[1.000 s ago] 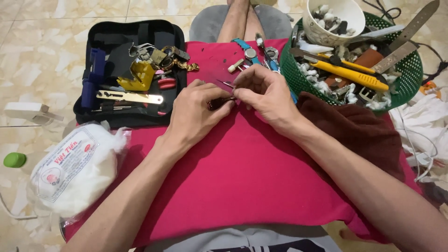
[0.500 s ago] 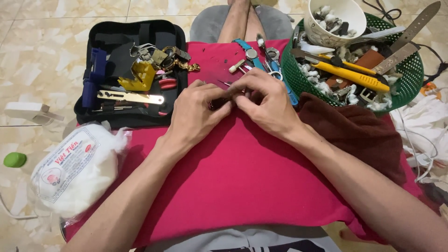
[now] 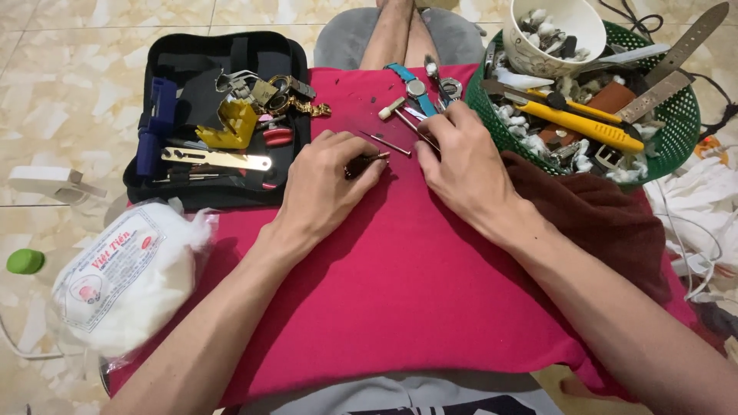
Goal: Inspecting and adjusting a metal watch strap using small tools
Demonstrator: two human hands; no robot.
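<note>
Light: bright, even, diffuse from overhead.
Shadows: soft, short, under the left hand toward 5 o'clock.
Glare: mild sheen on the floor tiles at 10 o'clock.
Focus: sharp centre, slight edge stretching.

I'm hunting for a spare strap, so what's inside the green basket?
In the green basket lie a yellow utility knife, grey straps, a brown strap and a white bowl of small parts. Whatever lies beneath them is covered.

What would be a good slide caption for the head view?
Left hand holds a small dark part over red cloth; right hand reaches thin tools.
</note>
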